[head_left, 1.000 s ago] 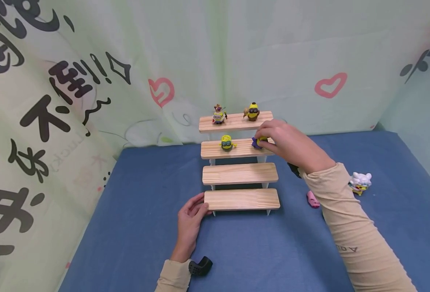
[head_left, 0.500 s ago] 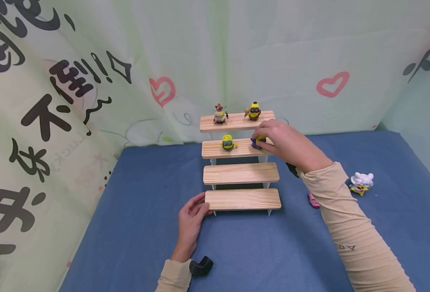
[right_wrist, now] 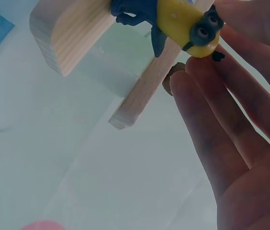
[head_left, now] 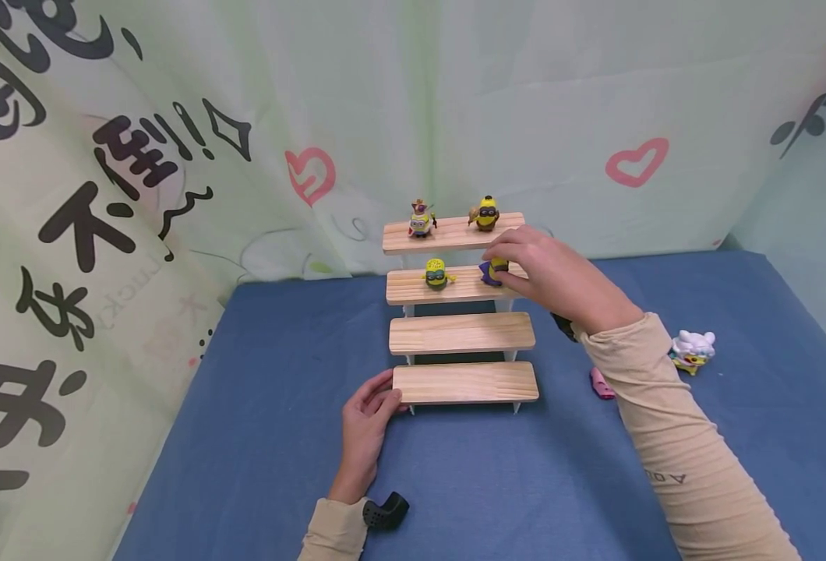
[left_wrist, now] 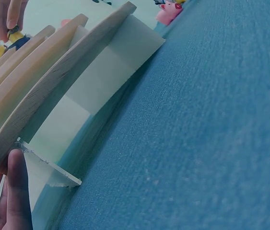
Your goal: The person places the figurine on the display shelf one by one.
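Yellow figurine with purple cape, held near upright at a four-tier stand

Item 1: figurine [right_wrist: 173,21], yellow and purple, goggled. Location: near the right end of the second board from the top of the wooden stand [head_left: 462,333]. Long axis: roughly vertical, head up, base toward the board; full seating there cannot be told. Purple part juts toward the stand's left end; goggles show in the right wrist view, beside the fingertips.
Item 2: right hand [head_left: 553,276], grasping item 1 at the head between thumb and fingertips, reaching in from the stand's right.
Item 3: left hand [head_left: 364,432], gripping the left end of the stand's lowest board, thumb above, fingers lower.
Item 4: green-and-yellow figurine [head_left: 437,274], upright, left half of the stand's second board.
Item 5: crowned figurine [head_left: 421,221] and brown-and-yellow figurine [head_left: 485,216], both upright on the stand's top board, left and right.
Item 6: pink toy [head_left: 600,384] and white-topped toy [head_left: 693,351], on blue cloth [head_left: 245,421], right of the stand.
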`<state>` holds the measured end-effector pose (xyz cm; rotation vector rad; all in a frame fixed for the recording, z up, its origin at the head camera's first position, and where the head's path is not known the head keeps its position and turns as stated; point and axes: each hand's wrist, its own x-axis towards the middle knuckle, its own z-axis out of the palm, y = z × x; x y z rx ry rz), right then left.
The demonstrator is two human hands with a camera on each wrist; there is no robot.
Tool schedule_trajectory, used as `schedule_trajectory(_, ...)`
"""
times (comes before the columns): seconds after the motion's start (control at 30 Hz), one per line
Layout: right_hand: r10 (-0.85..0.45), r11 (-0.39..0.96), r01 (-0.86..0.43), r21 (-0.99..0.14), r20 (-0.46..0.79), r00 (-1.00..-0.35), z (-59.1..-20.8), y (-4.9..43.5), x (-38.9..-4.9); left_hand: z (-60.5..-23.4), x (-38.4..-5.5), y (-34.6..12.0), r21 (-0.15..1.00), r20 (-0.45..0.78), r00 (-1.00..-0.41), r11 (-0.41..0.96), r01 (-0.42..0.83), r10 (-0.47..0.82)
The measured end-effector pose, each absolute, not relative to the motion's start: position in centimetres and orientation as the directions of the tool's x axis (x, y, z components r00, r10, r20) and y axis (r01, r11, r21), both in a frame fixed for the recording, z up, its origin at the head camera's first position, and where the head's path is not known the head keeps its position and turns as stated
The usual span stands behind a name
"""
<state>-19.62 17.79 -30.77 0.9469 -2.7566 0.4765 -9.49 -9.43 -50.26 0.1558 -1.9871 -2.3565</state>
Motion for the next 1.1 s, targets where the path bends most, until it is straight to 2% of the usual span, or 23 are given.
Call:
schedule_trajectory(0.7, -0.523, 0.733, -0.626, -0.265, 0.370, -0.768, -31.7, 20.5, -17.5, -50.4, -9.6, -9.4, 0.987, -0.042, -0.993, -0.157, -0.024, -0.107)
schedule_trajectory(1.1, -0.407, 0.827, -0.488, -0.281, 0.300, -0.863, -33.6, 21.6, -16.3, -50.2, -9.6, -9.4, 0.984, -0.039, -0.993, -0.176, -0.020, -0.107)
